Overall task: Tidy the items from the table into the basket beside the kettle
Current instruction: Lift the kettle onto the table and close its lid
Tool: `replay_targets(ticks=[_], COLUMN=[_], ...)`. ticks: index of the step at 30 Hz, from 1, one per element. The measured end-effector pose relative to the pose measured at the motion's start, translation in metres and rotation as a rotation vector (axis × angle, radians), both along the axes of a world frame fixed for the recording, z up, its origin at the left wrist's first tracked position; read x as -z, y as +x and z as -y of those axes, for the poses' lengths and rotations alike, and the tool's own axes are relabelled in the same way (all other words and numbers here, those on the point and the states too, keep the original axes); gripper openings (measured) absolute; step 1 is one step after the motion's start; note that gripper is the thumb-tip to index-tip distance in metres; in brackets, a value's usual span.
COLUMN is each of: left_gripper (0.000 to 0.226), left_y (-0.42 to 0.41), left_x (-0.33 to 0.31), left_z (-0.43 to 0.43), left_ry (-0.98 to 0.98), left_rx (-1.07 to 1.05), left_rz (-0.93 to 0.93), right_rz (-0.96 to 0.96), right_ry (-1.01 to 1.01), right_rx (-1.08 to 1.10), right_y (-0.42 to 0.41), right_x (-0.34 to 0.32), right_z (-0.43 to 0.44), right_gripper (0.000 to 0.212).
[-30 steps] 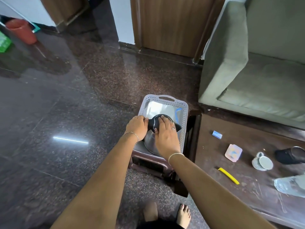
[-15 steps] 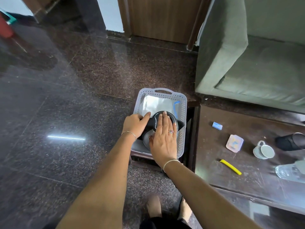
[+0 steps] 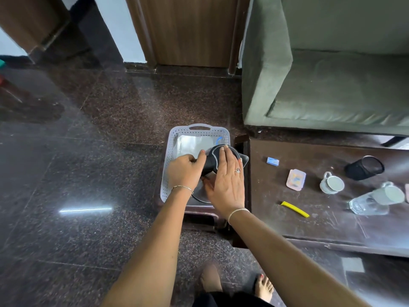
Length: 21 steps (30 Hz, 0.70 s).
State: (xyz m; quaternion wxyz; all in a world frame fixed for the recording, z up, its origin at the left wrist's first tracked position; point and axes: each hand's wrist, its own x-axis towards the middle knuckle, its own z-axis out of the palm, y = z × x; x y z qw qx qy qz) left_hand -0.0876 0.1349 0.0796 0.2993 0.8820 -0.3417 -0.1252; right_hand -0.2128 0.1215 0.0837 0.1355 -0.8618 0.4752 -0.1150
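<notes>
- While only the head view is on offer, it looks down past two bare forearms to a pale perforated basket sitting on a small dark stool, with a dark kettle inside it or at its right edge.
- Left hand: fingers curled closed around the kettle's handle, on the kettle's left side.
- Right hand: laid flat with fingers together on the kettle's round lid, fingertips pointing away from the person; it grips nothing.
- At the far end of the basket lies a white packet; whether the kettle rests on the basket floor cannot be told.
- To the right, touching or nearly touching the stool, stands a low dark wooden bench carrying the things yet to be tidied.
- Nearest the hands are a small blue packet and a pink-rimmed tile or coaster.
- Closer to the person lies a yellow stick-like item, its long axis slanting from near-left to far-right across the bench.
- Farther right: a white cup, a black mesh holder on its side, and a clear glass jug on its side.
- Every bench item lies to the right of both hands, so the right hand is the nearer one and is judged better placed for the next pick.
- No brand, label or writing is legible; print on the small packets is too small to read.
- A green sofa stands behind the bench.
</notes>
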Motion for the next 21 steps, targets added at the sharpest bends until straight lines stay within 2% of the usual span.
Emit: replay_targets(ticks=[5,11,21], left_gripper=[0.063,0.062,0.067], left_y=[-0.028,-0.08,-0.231], left_x=[-0.036,-0.072,-0.084], left_z=[0.002,0.004,0.008], left_ry=[-0.068,-0.135,-0.172], left_rx=[-0.004,-0.014,0.025], left_rz=[0.02,0.033,-0.004], right_rz=[0.135,0.187,0.198], right_ry=[-0.092,-0.21,-0.245], right_rx=[0.041,0.058,0.012], right_y=[-0.027,-0.082,-0.238], right_x=[-0.03,-0.058,-0.077], right_z=[0.0,0.004,0.012], right_gripper=[0.085,0.097,0.103])
